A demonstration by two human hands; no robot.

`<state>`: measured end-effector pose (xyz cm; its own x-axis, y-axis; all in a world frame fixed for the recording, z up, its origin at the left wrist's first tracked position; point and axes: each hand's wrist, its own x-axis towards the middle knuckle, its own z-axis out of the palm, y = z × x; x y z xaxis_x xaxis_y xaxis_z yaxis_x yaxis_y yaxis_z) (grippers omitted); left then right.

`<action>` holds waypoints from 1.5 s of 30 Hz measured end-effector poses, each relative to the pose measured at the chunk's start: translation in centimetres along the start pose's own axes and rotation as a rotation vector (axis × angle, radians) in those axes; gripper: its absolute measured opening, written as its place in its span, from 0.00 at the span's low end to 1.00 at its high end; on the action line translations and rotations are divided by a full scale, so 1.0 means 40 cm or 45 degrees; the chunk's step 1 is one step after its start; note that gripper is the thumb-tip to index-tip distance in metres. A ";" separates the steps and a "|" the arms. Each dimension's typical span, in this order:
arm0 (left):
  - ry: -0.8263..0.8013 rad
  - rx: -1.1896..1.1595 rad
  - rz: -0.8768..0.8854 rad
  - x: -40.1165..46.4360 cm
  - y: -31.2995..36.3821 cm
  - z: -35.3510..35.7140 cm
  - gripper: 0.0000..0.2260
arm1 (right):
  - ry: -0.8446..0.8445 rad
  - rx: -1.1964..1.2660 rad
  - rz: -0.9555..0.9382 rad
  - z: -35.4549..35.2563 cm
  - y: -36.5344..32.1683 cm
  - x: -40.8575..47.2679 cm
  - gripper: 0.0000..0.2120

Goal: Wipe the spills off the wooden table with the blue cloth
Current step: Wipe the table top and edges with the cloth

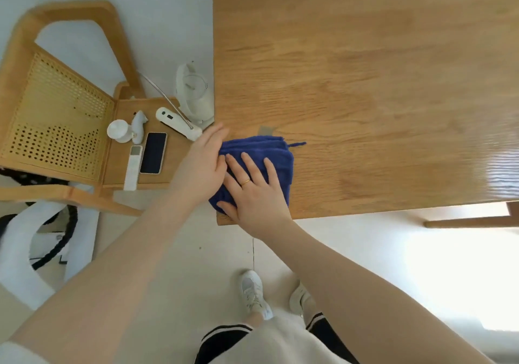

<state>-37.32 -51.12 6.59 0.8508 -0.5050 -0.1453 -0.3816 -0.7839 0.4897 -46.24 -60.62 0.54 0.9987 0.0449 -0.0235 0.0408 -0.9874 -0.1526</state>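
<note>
A folded blue cloth (276, 153) lies on the near left corner of the wooden table (365, 82). My right hand (252, 189), with a ring on one finger, presses flat on top of the cloth with fingers spread. My left hand (203, 161) rests against the cloth's left edge at the table's side, fingers held together. A small grey patch (266, 131) shows on the wood just beyond the cloth. No clear liquid spill is visible on the rest of the tabletop.
A wooden chair (56, 116) stands left of the table; its seat holds a phone (153, 152), a white remote (132, 167), a white handheld device (177, 123) and small white items. A white kettle-like object (193, 94) sits on the floor by the table.
</note>
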 end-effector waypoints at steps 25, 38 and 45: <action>-0.653 0.636 0.419 0.190 0.712 0.374 0.55 | 0.028 -0.013 0.850 -0.170 1.016 -0.454 0.30; -0.639 0.698 0.323 0.185 0.731 0.383 0.56 | 0.022 0.066 1.109 -0.225 1.288 -0.509 0.27; -0.608 0.369 0.394 0.137 0.685 0.351 0.44 | -0.103 0.065 0.759 -0.199 0.992 -0.414 0.29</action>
<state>-48.19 -80.44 7.15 0.4563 -0.7765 -0.4346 -0.7228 -0.6083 0.3279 -60.93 -101.77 2.72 0.8436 -0.5004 -0.1946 -0.5286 -0.8377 -0.1373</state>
